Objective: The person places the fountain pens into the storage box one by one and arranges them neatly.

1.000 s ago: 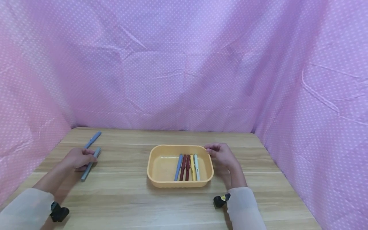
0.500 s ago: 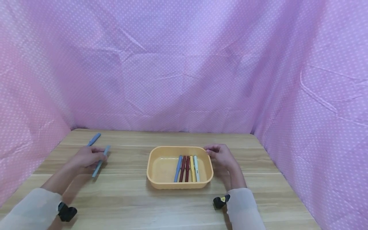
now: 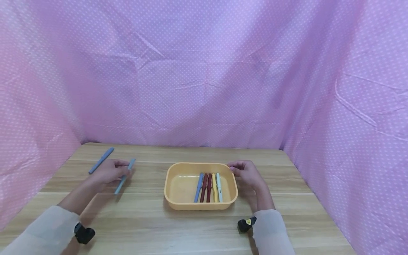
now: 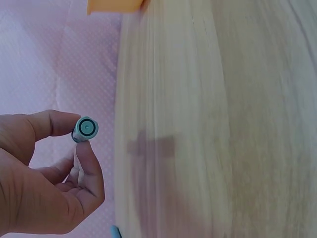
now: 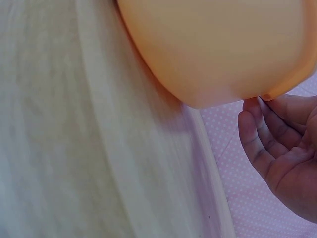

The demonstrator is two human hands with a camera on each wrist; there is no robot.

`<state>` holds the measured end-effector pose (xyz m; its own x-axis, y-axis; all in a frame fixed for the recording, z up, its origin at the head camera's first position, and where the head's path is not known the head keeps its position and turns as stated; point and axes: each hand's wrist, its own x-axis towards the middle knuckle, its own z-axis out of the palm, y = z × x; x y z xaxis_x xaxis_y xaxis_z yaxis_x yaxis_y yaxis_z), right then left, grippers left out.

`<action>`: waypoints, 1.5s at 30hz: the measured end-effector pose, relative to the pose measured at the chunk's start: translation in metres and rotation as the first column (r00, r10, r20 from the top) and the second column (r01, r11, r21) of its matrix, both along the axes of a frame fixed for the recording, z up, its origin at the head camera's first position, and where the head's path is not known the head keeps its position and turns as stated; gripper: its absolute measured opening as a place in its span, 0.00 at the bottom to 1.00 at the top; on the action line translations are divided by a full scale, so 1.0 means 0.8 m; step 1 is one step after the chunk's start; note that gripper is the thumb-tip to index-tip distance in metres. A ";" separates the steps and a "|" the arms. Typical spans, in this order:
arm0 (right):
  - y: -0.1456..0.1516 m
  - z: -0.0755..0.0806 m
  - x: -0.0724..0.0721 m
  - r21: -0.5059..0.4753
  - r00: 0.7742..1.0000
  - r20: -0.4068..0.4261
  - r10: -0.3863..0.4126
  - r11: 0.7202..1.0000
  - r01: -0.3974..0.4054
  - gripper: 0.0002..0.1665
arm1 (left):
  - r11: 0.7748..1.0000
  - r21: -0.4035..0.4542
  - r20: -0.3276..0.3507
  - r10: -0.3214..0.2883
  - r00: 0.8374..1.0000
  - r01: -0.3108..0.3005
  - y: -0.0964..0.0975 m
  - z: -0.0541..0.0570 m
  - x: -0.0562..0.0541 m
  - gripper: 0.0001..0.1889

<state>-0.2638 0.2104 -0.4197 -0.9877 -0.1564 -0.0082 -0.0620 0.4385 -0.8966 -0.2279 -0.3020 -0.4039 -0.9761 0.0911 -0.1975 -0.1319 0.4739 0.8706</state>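
My left hand [image 3: 108,172] pinches a pale blue-green pen [image 3: 119,186] between thumb and finger, a little above the table. In the left wrist view that pen [image 4: 87,127] is seen end-on, its round tip facing the camera. A blue pen [image 3: 101,160] lies on the table just beyond this hand. Centre right stands a yellow plastic box [image 3: 178,204], with several pens side by side in its right half: blue [image 3: 198,187], two dark red [image 3: 204,187], yellow [image 3: 214,187] and pale mint [image 3: 219,187]. My right hand [image 3: 250,173] holds the box's far right corner by the rim.
The wooden table [image 3: 143,226] stretches under everything. Pink dotted cloth [image 3: 204,88] hangs behind it and along both sides. A small black camera sits at each wrist, below the pale sleeves [image 3: 272,230].
Carrying the blue-green pen, my left hand has risen off the table and moved right toward the box. More of the blue pen behind it now shows. The right hand and box stay put.
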 end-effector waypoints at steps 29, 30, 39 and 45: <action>0.000 -0.001 -0.005 -0.017 1.000 0.011 -0.007 1.000 0.007 0.12 | 0.998 0.034 0.020 -0.049 0.999 0.049 0.051 0.035 0.013 0.29; 0.000 -0.001 -0.005 -0.017 1.000 0.012 -0.007 1.000 0.008 0.12 | 0.998 0.038 0.018 -0.054 0.998 0.054 0.052 0.036 0.013 0.29; -0.001 0.001 -0.002 -0.002 1.000 0.012 -0.009 1.000 0.009 0.13 | 0.995 0.069 0.015 -0.068 0.998 0.066 0.075 0.045 0.017 0.29; -0.001 0.001 0.000 -0.012 1.000 0.019 -0.013 1.000 0.013 0.13 | 0.993 0.099 0.013 -0.067 0.998 0.066 0.098 0.049 0.014 0.28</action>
<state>-0.2636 0.2100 -0.4190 -0.9892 -0.1441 -0.0255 -0.0391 0.4283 -0.9028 -0.2165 -0.2237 -0.3647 -0.9640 0.1757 -0.1997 -0.1171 0.3938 0.9117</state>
